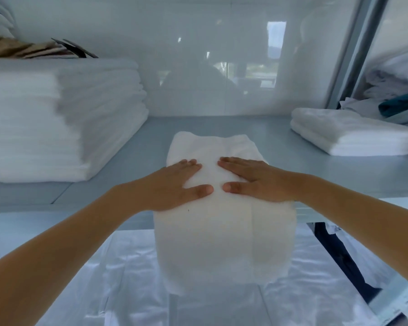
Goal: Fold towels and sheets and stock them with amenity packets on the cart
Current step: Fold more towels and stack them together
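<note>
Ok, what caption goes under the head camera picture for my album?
Both hands press flat on a folded towel hanging over the shelf edge.

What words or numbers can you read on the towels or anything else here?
None. No writing shows on the folded towel under the left hand and right hand, on the tall stack, the small stack or the shelf. The brown packets are too blurred to read.
</note>
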The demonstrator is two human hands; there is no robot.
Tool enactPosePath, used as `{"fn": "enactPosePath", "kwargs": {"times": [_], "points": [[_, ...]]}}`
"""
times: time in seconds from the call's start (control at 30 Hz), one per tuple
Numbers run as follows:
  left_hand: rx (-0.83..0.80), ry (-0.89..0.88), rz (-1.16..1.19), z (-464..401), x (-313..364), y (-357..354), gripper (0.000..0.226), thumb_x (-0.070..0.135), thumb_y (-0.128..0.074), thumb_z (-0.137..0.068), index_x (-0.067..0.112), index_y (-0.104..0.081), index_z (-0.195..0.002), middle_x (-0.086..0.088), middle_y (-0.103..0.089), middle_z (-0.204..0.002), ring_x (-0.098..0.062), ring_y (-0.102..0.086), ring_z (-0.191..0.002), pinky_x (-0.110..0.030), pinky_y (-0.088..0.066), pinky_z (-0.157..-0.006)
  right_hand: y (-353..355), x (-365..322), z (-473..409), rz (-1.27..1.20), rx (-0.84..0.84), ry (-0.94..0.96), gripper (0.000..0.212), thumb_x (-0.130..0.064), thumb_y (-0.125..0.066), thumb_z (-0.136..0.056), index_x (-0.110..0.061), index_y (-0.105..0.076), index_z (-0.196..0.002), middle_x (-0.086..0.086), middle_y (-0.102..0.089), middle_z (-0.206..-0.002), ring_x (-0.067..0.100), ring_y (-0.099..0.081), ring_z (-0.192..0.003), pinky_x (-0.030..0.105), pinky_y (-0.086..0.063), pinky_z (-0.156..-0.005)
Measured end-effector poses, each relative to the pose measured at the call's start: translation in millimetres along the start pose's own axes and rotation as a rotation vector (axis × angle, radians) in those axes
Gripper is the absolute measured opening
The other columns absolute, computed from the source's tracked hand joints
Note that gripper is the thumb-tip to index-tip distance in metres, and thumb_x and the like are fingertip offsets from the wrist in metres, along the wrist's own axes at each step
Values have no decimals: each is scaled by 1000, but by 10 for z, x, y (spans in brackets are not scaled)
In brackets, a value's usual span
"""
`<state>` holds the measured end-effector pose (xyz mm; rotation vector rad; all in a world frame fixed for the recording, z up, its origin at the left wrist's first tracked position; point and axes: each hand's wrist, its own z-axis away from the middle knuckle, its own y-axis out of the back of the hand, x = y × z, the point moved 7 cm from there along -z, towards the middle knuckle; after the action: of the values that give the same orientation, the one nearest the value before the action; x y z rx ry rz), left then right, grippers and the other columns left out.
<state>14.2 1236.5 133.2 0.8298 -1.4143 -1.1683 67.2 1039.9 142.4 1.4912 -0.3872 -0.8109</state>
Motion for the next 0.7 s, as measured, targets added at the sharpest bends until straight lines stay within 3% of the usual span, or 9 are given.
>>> {"fn": "enactPosePath", "kwargs": {"times": [0.13,0.33,0.47,0.6,0.7], "points": [[106,-46,-39,270,125,-62,112,96,-26,-72,33,-12,-163,15,-6,-170,0,-2,-154,-38,-8,-128,-69,-149,227,59,30,31,92,-85,-28,-85,-43,-1,-162,-24,2,-167,-13,6,-143,22,6,-119],[254,-99,-261,570,255,-220,93,77,-44,-90,34,-6,-163,13,-3,-170,-3,-2,-155,-32,-5,-123,-206,-221,549,222,144,145,92,-73,-44,-94,-38,6,-162,-17,6,-169,2,5,-155,31,-1,-127],[324,-61,-393,617,349,-254,92,71,-46,-93,29,-6,-164,10,-5,-171,-7,-5,-156,-36,-10,-124,-193,-201,564,258,225,222,96,-64,-58,-93,-31,-3,-164,-10,-4,-171,9,-6,-157,30,-8,-126],[339,-8,-485,639,426,-260,87,69,-38,-96,23,-7,-164,5,-8,-171,-11,-10,-156,-37,-19,-124,-204,-179,557,285,285,259,103,-70,-60,-87,-25,-8,-164,-3,-10,-171,14,-15,-155,32,-13,-125],[402,0,-509,735,544,-260,80,62,-39,-99,18,-18,-162,1,-19,-169,-15,-21,-155,-38,-27,-122,-229,-173,589,294,353,281,95,-66,-58,-91,-21,-16,-163,0,-18,-170,17,-22,-154,34,-20,-124]]}}
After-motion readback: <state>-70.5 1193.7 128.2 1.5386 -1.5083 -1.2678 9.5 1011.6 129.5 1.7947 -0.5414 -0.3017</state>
